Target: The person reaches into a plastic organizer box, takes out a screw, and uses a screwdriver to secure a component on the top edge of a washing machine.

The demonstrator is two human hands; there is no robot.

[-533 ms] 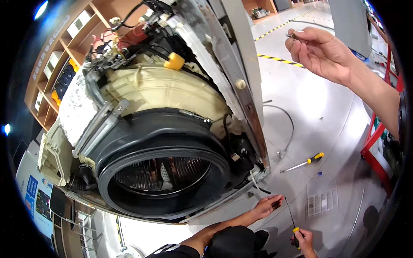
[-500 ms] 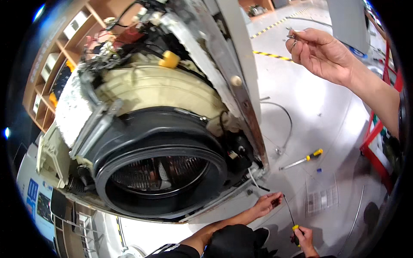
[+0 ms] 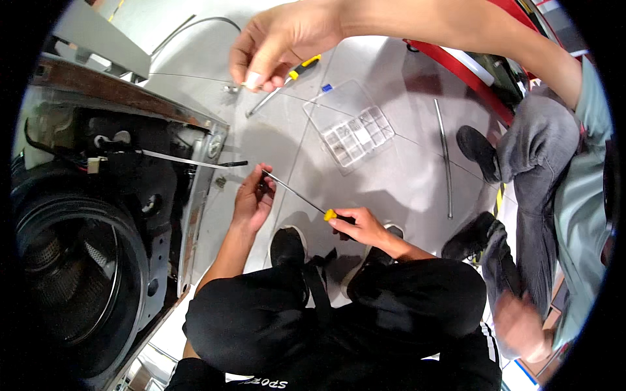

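My right hand [image 3: 362,226] grips a screwdriver [image 3: 295,189] by its yellow and black handle. The long thin shaft slants up and left to my left hand [image 3: 255,199]. There, fingers and thumb are pinched together around the shaft's tip; whether a small part is between them cannot be made out. Left of my hands stands an opened front-loading washing machine, with its black rubber door seal [image 3: 134,260] and bare drum [image 3: 49,267] exposed. A white strip with a black end [image 3: 186,159] sticks out of the machine toward my left hand.
A co-worker's hand [image 3: 287,39] reaches over from the right, pinching something tiny. Beneath it lies another yellow-black screwdriver [image 3: 303,66]. A clear compartment box [image 3: 343,155], lid open, rests on the floor. Farther right are a metal rod [image 3: 443,156] and the co-worker's shoe [image 3: 478,151].
My view has swung down and right, away from the machine toward the floor and my knees. Both hands keep the screwdriver between them. The co-worker's hand is still held out above the floor.
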